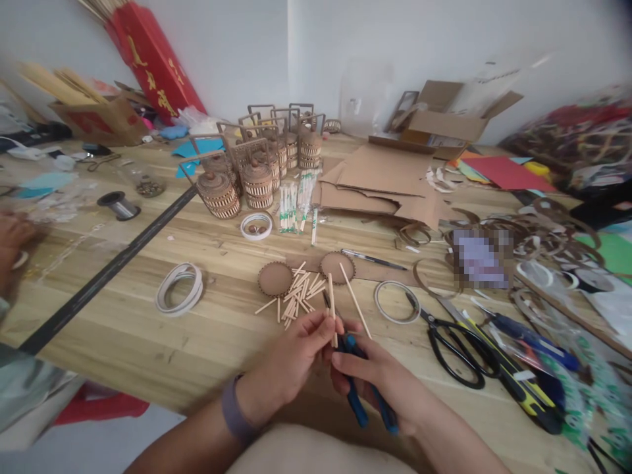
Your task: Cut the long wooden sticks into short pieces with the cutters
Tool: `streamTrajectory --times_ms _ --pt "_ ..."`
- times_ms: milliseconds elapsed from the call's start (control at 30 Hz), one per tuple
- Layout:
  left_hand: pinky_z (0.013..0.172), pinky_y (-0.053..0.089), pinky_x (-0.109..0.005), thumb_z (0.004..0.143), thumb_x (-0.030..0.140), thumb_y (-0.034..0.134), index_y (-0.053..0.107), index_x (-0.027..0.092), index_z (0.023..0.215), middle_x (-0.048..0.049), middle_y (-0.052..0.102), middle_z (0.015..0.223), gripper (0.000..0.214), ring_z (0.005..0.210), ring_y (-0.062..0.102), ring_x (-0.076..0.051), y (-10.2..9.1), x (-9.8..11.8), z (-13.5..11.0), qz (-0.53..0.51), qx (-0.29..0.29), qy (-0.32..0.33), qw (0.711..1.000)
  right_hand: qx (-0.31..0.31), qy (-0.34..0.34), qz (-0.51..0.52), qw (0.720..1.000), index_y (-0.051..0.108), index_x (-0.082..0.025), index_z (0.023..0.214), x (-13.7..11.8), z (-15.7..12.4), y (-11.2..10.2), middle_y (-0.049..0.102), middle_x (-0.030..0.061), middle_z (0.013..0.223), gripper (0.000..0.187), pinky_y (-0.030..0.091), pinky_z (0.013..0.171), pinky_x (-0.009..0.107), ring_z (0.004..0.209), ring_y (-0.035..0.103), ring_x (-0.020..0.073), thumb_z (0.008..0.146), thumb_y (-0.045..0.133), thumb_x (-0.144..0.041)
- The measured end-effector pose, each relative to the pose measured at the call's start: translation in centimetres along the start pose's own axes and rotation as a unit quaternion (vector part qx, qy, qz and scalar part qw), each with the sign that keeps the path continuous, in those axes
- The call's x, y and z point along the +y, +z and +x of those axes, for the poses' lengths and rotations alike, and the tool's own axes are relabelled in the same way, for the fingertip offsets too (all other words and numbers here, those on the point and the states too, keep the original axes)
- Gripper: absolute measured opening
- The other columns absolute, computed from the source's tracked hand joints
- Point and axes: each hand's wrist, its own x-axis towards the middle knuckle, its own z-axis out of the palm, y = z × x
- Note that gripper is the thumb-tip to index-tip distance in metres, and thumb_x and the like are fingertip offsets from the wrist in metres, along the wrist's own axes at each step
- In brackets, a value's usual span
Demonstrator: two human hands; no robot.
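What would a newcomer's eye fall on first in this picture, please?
At bottom centre, the left hand pinches a stick and the right hand grips blue cutters. Just beyond lies a pile of short sticks between two discs; further back stands a cluster of slatted baskets.

1. I saw a thin, pale wooden stick (332,299) standing almost upright, pinched near its lower end by the fingertips of my left hand (291,359).
2. The blue-handled cutters (356,403) sat in my right hand (380,382), both handles pointing back toward me and the dark head up beside the stick's foot. I could not tell whether the head touched it.
3. A longer stick (354,299) slanted up and away to the left from my right hand. Whether it was held or lying flat, I could not tell.
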Motion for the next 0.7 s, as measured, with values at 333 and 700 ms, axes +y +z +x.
streamTrajectory --times_ms 333,700 --pt "0.057 0.047 -0.026 0.083 0.056 0.061 0.059 0.017 0.082 -0.0012 0.063 0.078 0.039 0.064 0.057 -0.014 0.3 0.6 -0.6 0.094 0.026 0.022 0.995 0.010 0.032 0.015 0.999 0.061 -0.019 0.101 -0.1 -2.4 -0.4 0.064 0.0050 0.093 0.038 0.048 0.068 0.032 0.080 0.060 0.0190 0.066 0.070 -0.032" --pt "0.067 0.036 -0.026 0.092 0.045 0.050 0.062 0.017 0.086 -0.0006 0.071 0.070 0.031 0.066 0.053 -0.014 0.1 2.4 -1.5 0.266 -0.004 -0.002 0.964 0.018 0.032 -0.278 0.960 0.063 -0.020 0.093 -2.6 -4.8 -2.9 0.060 0.0032 0.091 0.029 0.040 0.075 0.032 0.088 0.051 0.0224 0.068 0.058 -0.033"
